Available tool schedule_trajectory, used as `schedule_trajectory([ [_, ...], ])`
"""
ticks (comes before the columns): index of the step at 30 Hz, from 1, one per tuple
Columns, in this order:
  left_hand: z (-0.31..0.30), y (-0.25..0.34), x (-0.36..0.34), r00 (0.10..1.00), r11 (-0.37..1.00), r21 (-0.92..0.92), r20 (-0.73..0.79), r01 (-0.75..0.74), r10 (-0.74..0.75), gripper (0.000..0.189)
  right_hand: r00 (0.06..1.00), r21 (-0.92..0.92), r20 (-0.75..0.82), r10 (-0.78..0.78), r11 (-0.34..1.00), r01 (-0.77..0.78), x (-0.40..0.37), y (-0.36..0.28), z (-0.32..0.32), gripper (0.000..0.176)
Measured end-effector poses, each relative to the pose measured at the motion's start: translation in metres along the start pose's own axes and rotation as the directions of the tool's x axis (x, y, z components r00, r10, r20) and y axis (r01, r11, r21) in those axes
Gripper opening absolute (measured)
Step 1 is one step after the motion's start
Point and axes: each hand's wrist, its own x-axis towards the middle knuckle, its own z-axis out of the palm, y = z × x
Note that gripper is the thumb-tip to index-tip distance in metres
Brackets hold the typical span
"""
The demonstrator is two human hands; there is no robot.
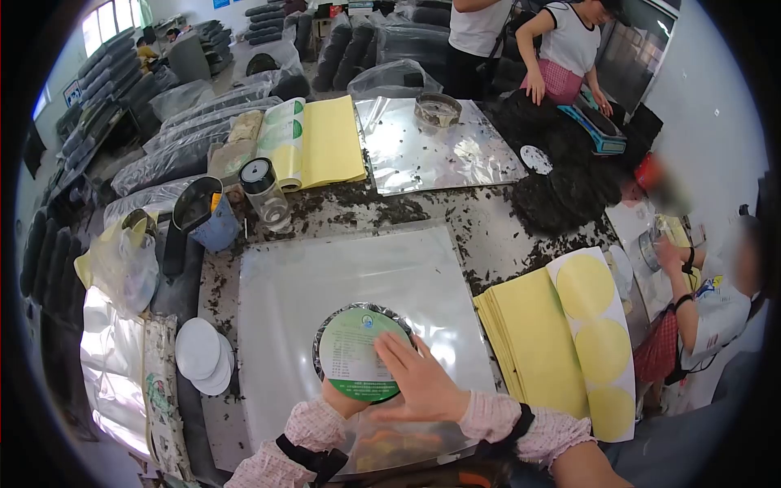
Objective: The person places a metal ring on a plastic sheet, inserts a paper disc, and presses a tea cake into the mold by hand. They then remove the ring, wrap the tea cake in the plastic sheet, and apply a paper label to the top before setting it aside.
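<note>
Label [348, 348], round, green and white, above plastic sheeting [281, 293]. Right hand [423, 380]: fingers extended, slightly parted, laid across the label's right side, gripping nothing. Left hand [345, 400]: at its lower edge, fingers hidden, grip indeterminable.

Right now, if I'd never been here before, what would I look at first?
Probably the round green label near the middle, with the right hand over its right side and the left hand partly hidden at its near edge. Next, perhaps the bright yellow sheets to its right, and the dark heap farther back on the right.
</note>
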Motion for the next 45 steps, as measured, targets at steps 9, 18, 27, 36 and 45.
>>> schedule_trajectory([
  [9,-0.065,0.008,0.030,0.988,0.989,0.004,0.052,-0.147,0.147,0.064,0.991,-0.061,0.006,-0.131,0.990,0.131,0.043,0.013,0.039,0.085],
  [18,-0.047,-0.011,0.048,0.958,0.959,0.187,0.233,-0.213,0.168,0.064,0.996,-0.009,0.085,-0.028,1.000,0.029,0.054,0.024,0.066,0.081],
  [27,-0.061,-0.005,0.043,0.974,0.975,-0.004,0.027,-0.224,0.224,0.049,0.994,0.032,-0.027,-0.102,0.994,0.103,0.047,0.025,0.067,0.083],
  [36,-0.063,0.024,-0.015,0.699,0.887,-0.297,-0.546,0.353,-0.461,0.030,0.997,-0.208,-0.001,-0.073,0.976,0.071,0.038,-0.001,0.051,0.089],
  [45,-0.061,0.125,-0.001,0.803,1.000,0.013,-0.596,0.028,-0.015,0.030,0.932,-0.109,-0.362,0.000,0.993,-0.042,-0.004,0.005,0.009,0.074],
])
